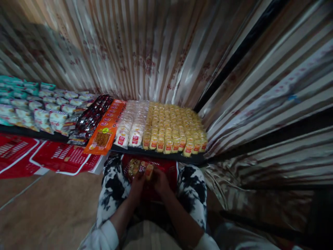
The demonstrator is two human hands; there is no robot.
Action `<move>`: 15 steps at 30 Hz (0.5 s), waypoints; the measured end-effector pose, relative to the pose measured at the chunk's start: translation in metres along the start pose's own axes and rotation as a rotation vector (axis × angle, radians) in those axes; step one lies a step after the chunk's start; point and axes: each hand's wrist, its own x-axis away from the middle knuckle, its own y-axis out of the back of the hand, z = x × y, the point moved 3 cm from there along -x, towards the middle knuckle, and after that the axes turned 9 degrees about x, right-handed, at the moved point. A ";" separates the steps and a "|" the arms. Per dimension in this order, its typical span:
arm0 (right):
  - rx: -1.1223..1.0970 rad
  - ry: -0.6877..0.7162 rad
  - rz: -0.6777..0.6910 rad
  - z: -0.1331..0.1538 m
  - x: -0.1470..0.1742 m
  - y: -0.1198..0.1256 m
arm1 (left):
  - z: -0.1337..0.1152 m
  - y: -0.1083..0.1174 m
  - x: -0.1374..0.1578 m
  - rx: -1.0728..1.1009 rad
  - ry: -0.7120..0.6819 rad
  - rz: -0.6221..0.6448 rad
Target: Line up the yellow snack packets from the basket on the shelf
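Over my lap, my left hand [138, 181] and my right hand [160, 181] come close together with curled fingers. Between them is a small yellow wrapped snack packet [149, 171] with a red label, gripped from both sides. Just left of it, by my left fingertips, lie brownish-yellow pieces in clear wrapping [133, 166]; their kind is too dim to tell. Beneath the hands is a red printed bag [170, 170] across my knees. Ahead, rows of similar yellow packets [174, 128] stand on a dark shelf [194, 158].
Left of the yellow packets are white packets [128, 126], an orange snack bag [104, 130], dark shiny packets [91, 119], and white-and-teal packets [33, 104]. Red bags [61, 156] hang below the shelf edge. Silvery ribbed sheeting [145, 52] rises behind, with a dark bar [239, 55] at right.
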 end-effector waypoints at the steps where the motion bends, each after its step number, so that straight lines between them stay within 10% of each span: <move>1: 0.003 -0.001 0.030 0.002 0.003 -0.005 | -0.002 -0.001 0.003 0.025 0.023 0.029; 15: 0.570 0.217 -0.017 0.019 0.023 -0.026 | -0.022 0.000 -0.005 -0.012 -0.293 -0.043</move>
